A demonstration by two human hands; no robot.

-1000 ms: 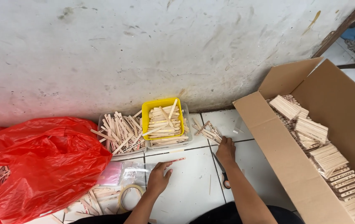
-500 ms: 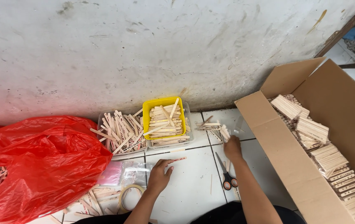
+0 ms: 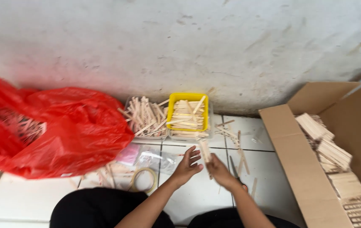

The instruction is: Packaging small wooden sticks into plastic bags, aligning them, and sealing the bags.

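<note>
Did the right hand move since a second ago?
Yes. The right hand, holding wooden sticks, has come back from the loose sticks near the yellow tray toward the left hand.

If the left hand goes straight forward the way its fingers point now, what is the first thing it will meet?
Probably the wooden sticks held in the right hand, just ahead of the left hand's fingers. Beyond them sits the yellow tray of sticks. Depth is hard to judge from above.

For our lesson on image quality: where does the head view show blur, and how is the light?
Head view: motion blur smears the red plastic bag, the right hand and its wooden sticks; the cardboard box edges are soft; light is flat and even, shadows faint, no glare.
</note>
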